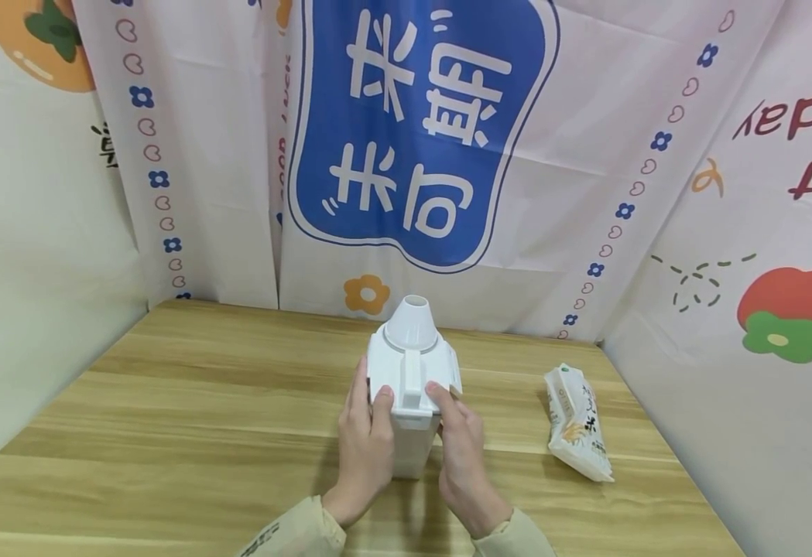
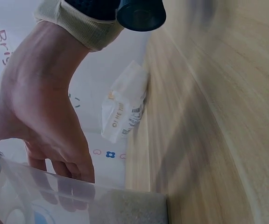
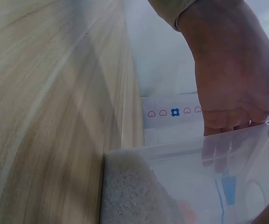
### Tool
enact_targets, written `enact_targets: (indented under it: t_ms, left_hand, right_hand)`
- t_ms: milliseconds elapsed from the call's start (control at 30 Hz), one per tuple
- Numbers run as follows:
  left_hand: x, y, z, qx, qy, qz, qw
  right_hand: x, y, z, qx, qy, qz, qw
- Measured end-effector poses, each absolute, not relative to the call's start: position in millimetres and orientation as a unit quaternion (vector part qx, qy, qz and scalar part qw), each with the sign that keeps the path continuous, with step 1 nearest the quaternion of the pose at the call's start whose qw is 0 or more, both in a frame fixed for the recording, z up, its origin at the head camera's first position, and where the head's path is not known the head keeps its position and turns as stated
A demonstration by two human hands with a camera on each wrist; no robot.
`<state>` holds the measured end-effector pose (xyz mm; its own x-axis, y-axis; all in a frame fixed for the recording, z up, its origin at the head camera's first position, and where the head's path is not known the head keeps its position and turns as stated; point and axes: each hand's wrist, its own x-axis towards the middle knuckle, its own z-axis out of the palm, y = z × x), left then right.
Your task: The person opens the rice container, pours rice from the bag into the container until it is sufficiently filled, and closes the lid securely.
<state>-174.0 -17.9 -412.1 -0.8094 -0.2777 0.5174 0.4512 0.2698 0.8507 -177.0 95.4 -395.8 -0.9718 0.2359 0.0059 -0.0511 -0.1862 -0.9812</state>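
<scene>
A translucent rice container [image 1: 411, 455] stands upright on the wooden table, with a white lid [image 1: 385, 375] and a white cone-shaped spout [image 1: 410, 326] on top. White rice [image 3: 130, 196] lies sloped in its lower part, seen through the clear wall in the right wrist view. My left hand [image 1: 366, 442] grips the container's upper left side, thumb on the lid's near edge. From the other side my right hand [image 1: 463, 455] holds it likewise, thumb near the lid's raised middle bar. The fingers behind the walls show only partly.
To the right on the table [image 1: 190, 433] lies a white printed rice bag [image 1: 577, 424], crumpled and partly flattened. Printed cloth [image 1: 203, 155] hangs behind the table's far edge, and pale walls rise at both sides.
</scene>
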Motion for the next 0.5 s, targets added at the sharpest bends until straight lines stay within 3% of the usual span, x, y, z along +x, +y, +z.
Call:
enact_targets:
  t_ms: [500]
  left_hand:
    - [-174.1, -14.5, -414.9, -0.043, -0.732, -0.598, 0.324]
  right_hand:
    - [-175.7, 92.5, -396.7, -0.086, -0.625, 0.770, 0.096]
